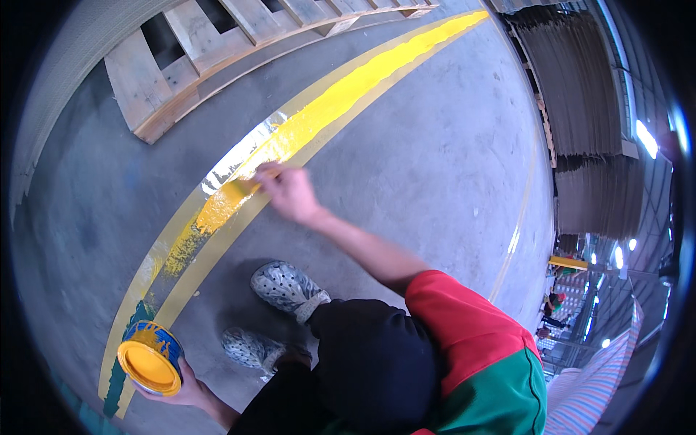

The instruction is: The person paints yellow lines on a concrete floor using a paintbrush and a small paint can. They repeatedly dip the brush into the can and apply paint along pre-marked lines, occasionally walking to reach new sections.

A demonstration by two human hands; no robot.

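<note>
At about ten o'clock of the view, right hand [291, 193] closed round a small paintbrush [243, 186], bristles laid on the wet yellow floor stripe [341, 94]. At seven o'clock, left hand [185, 388] wrapped under a round paint can [151, 357], open top full of glossy yellow, sides smeared yellow over blue.

Best done, by the look of it, with long strokes along the band, brush kept between the two tape strips [239, 152], the bare patchy stretch toward seven o'clock filled before the wet edge dries. Can held level and close to the work; grey perforated clogs [288, 288] kept off the fresh paint.

Materials: rough grey concrete floor [435, 159], mottled and dusty; paint thick and shiny toward one o'clock, thin and streaky near the brush, old teal showing beneath at seven o'clock. Tape tan and matte, one piece glaring white. Weathered wooden pallet [188, 65] at eleven o'clock, slats pale and splintery. Stacked corrugated sheets [580, 94] at two o'clock.
</note>
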